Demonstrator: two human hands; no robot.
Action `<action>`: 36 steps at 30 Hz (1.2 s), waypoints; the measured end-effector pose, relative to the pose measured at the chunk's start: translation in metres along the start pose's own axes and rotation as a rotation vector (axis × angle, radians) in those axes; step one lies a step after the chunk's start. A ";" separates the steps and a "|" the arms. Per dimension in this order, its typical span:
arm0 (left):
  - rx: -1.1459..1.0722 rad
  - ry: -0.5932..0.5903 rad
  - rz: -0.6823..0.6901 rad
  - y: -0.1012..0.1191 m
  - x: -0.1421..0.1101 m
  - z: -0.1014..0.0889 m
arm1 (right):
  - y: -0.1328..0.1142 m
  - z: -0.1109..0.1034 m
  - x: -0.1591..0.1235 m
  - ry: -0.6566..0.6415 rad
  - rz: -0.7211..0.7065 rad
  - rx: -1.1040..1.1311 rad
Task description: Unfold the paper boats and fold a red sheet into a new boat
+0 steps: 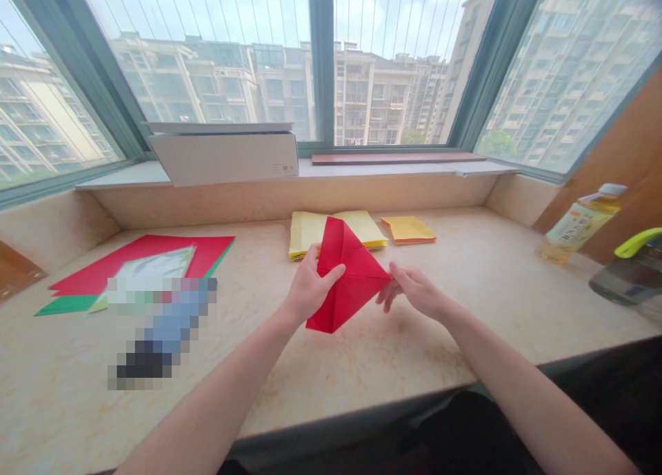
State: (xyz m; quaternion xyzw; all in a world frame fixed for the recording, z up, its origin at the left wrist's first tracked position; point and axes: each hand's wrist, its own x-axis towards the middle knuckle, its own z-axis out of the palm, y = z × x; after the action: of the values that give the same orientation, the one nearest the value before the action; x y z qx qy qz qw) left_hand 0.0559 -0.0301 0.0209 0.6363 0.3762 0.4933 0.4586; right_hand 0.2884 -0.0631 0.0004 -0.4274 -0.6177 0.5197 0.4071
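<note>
A red sheet of folded paper is held up above the counter, with creases meeting near its middle and a point on its right side. My left hand grips its left part, thumb on the front face and fingers behind. At the right tip, my right hand pinches the paper between thumb and forefinger, the other fingers curled below. Behind it lies a stack of yellow folded paper, partly hidden by the red paper. A smaller yellow-orange folded paper lies to the right of that stack.
Red sheets and a green sheet lie at the left under a clear packet. A blurred-out object is nearer me. A white box sits on the sill. A drink bottle and dark jug stand right.
</note>
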 end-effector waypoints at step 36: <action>-0.392 -0.051 -0.200 0.001 0.001 -0.002 | 0.006 -0.012 0.011 0.498 -0.118 0.119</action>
State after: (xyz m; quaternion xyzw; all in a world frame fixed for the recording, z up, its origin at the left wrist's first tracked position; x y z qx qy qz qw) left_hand 0.0545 -0.0287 0.0224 0.5066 0.3226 0.4930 0.6295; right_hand 0.2968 -0.0483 -0.0030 -0.4807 -0.4908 0.4094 0.6004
